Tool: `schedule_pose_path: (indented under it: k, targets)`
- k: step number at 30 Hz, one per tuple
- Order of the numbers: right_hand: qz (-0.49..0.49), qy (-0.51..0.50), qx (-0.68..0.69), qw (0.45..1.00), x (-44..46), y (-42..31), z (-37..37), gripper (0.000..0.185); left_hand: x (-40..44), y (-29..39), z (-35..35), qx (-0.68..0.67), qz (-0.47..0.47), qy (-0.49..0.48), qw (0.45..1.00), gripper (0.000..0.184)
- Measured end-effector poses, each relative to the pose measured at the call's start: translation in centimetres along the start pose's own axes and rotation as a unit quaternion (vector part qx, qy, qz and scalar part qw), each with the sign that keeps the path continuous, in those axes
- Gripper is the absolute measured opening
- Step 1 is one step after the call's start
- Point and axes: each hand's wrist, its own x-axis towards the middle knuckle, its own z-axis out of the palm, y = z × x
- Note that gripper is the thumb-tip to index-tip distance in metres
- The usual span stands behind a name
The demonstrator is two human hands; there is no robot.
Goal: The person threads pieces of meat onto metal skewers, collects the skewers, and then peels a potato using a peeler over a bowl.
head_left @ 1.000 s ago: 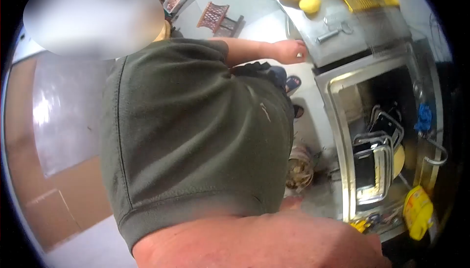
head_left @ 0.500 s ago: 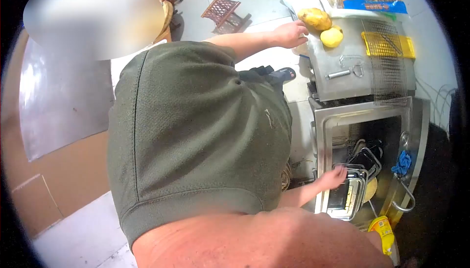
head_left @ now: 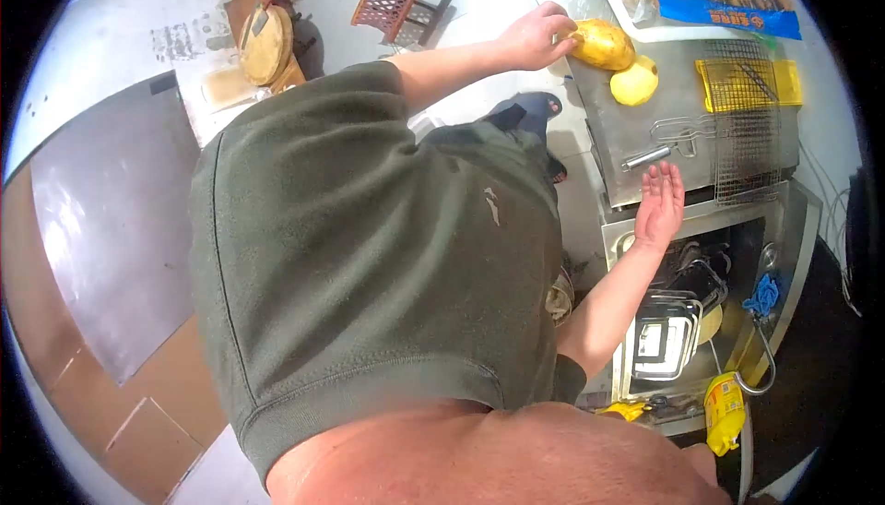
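Observation:
At the top of the view my left hand has its thumb and fingers bent against the near end of a large yellow-brown potato at the steel counter's edge. A rounder, pale yellow potato lies right beside it. My right hand is raised over the sink's edge, fingers stretched out and nothing in it. Just beyond its fingertips is a metal-handled tool, perhaps a peeler, on the steel counter.
A wire rack lies over a yellow tray on the counter. The sink holds several metal-rimmed containers. A blue cloth and a yellow bottle are along the sink. A bagged food pack sits farther back.
My right hand has come up from the containers in the sink to beside the metal-handled tool, fingers now extended. My left hand stays at the large potato. The view has shifted slightly.

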Motion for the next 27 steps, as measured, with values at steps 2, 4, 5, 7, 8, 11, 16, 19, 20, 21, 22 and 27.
schedule_pose_path:
  k: [2,4,5,7,8,11,16,19,20,21,22,27]
  targets:
    - [0.002,-0.033,0.05,0.998,0.1,-0.3,-0.1,0.033,-0.7,0.8,0.2,0.002,0.057,-0.028,0.998,0.021]
    - [0.001,-0.015,0.072,0.997,0.2,-0.5,0.4,0.032,-1.1,1.8,1.0,0.013,0.095,-0.097,0.991,0.021]
    - [-0.002,-0.007,0.087,0.996,0.1,-0.6,0.4,0.031,-1.4,2.4,1.7,-0.026,0.136,-0.113,0.984,0.02]
    - [-0.016,0.007,0.103,0.995,-0.5,-0.7,0.0,0.027,-2.1,3.9,3.7,-0.076,0.162,-0.169,0.969,0.02]
    - [-0.013,0.019,0.102,0.995,-0.7,-0.5,-0.8,0.026,-2.2,4.7,5.0,-0.082,0.148,-0.21,0.963,0.02]
    - [-0.011,0.07,0.085,0.994,-1.7,-0.8,-2.4,0.023,-2.3,7.1,8.8,-0.081,0.113,-0.286,0.948,0.025]
    - [-0.013,0.145,0.088,0.985,-3.5,-0.8,-4.7,0.036,-1.8,11.5,12.8,0.015,0.018,-0.403,0.915,0.039]
    - [-0.003,0.206,0.047,0.978,-4.0,-0.6,-5.3,0.039,-1.0,13.8,13.1,0.037,-0.043,-0.432,0.9,0.045]
    - [-0.004,0.208,0.052,0.977,-4.0,-0.4,-5.7,0.04,-0.9,13.9,13.9,0.045,-0.047,-0.432,0.899,0.045]
    - [-0.006,0.213,0.059,0.975,-4.3,-0.5,-6.0,0.04,-0.9,14.0,14.5,0.052,-0.05,-0.434,0.898,0.045]
    - [-0.01,0.173,0.1,0.98,-4.5,-0.5,-6.3,0.041,-0.8,13.8,15.0,0.054,-0.052,-0.433,0.898,0.045]
    - [-0.023,0.159,-0.065,0.985,-5.5,-1.0,-6.2,0.042,-1.7,13.8,16.5,-0.009,-0.013,-0.446,0.895,0.045]
